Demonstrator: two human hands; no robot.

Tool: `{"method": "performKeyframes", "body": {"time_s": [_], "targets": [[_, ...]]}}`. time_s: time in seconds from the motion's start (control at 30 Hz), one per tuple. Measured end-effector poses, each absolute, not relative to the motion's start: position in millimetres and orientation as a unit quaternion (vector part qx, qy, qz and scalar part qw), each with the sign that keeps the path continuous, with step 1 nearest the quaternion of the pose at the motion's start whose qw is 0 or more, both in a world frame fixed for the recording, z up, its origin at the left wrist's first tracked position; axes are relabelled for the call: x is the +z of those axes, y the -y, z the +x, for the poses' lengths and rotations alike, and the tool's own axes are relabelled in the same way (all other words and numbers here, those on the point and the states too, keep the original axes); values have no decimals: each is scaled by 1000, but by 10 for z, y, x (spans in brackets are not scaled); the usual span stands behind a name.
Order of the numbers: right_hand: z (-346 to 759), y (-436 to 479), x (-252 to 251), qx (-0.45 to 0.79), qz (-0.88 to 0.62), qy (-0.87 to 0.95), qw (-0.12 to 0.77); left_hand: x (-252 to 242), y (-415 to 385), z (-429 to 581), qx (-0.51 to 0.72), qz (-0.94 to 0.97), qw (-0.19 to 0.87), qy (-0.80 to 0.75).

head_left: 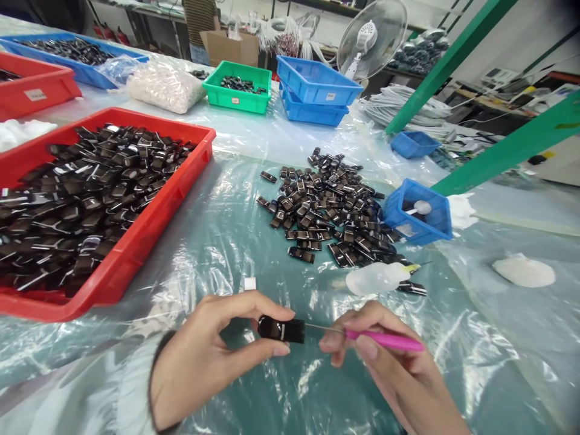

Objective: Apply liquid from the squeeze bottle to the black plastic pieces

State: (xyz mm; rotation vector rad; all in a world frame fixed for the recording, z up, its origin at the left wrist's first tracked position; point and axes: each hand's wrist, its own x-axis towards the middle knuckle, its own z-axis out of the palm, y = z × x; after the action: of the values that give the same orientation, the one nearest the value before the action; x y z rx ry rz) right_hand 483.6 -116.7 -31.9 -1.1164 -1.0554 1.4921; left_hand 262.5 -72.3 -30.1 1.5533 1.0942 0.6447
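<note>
Between thumb and fingers of my left hand (217,350) is a small glossy black plastic part (281,330), held level above the table. My right hand (385,356) grips a thin metal pick with a pink handle (385,340). The pick's tip reaches the right end of the black part; whether it goes inside, I cannot tell. Just beyond my right hand lies a white squeeze bottle (376,278) with a yellow needle tip. A small white piece (249,283) rests beyond my left hand. Farther off spreads a pile of similar black parts (326,199).
At left stands a red tray (167,211) full of black parts. A small blue bin (419,211) sits right of the pile. Behind are a green tray (238,87), stacked blue trays (317,90) and a bag of pale pieces (165,84). Green posts (448,66) rise at right.
</note>
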Motion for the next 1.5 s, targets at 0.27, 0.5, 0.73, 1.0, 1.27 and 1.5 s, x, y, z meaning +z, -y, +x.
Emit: {"method": "performKeyframes", "body": {"time_s": [0.27,0.5,0.73,1.0,1.27,1.5], "targets": [[4783,1162,-270,621,-473,418,465,-315,726,2640,282,626,567,-456],[4774,1157,-278,620,-462,420,474,-318,735,2637,272,610,584,-462],[4766,1153,-272,624,-469,419,464,-307,737,2630,261,608,592,-461],[4801,1146,-291,626,-443,438,469,-293,732,2642,264,615,579,-466],[4831,1143,-313,640,-429,448,454,-323,758,2627,258,630,561,-471],[4837,1148,-308,636,-426,452,458,-353,756,2634,285,641,539,-467]]}}
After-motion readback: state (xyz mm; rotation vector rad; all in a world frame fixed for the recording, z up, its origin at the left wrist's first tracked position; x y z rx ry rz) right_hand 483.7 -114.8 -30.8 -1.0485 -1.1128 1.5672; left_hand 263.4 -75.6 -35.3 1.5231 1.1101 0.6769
